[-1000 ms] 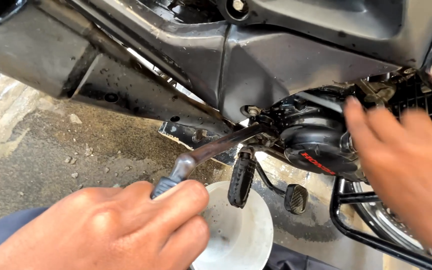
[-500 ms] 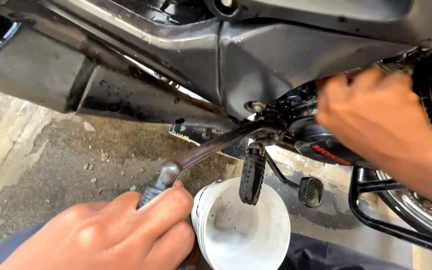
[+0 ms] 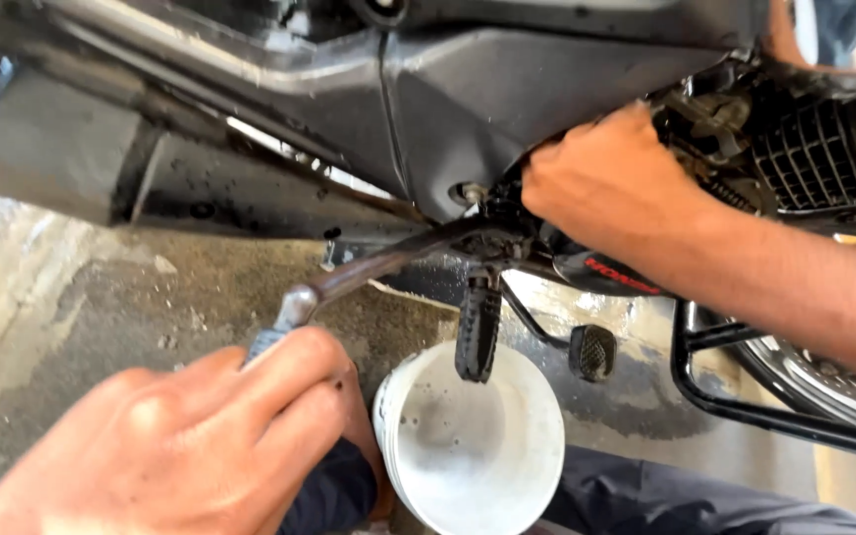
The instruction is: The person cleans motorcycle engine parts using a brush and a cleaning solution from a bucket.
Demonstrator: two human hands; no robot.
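Under the dark body panel (image 3: 507, 99) of a motorcycle, at about 7 o'clock in the view, left hand (image 3: 170, 446) is closed in a full fist round the handle end of a long metal wrench (image 3: 369, 272). Fingers (image 3: 289, 372) wrapped over the grip, thumb side hidden. Wrench shaft runs up toward 1 o'clock from the fist; its far end reaches the fastener area by the engine case (image 3: 596, 272), just below a small bolt on the panel edge. Exact seat of the wrench head cannot be told, it sits in shadow.

Right hand (image 3: 616, 188) at about 2 o'clock, forearm coming in from the right edge. Fingers curled and pushed in against the engine beside the wrench's far end; fingertips hidden behind the parts, so cannot tell if it holds anything or just presses.

White plastic bucket (image 3: 473, 446) at 6 o'clock, open mouth up, set on the ground right under the engine. Black rubber footpeg (image 3: 478, 332) hangs down over the bucket's rim, overlapping its opening in view. Small ribbed pedal (image 3: 593, 352) just right of footpeg, near the bucket's 1 o'clock edge. Black tube guard frame (image 3: 745, 406) at 4 o'clock, wheel rim partly seen behind it. Engine cooling fins (image 3: 824, 149) at 2 o'clock, beyond the right hand. Wet, stained concrete floor (image 3: 71, 297) at 9 o'clock. Dark blue trouser fabric (image 3: 666, 500) at bottom edge, either side of the bucket.
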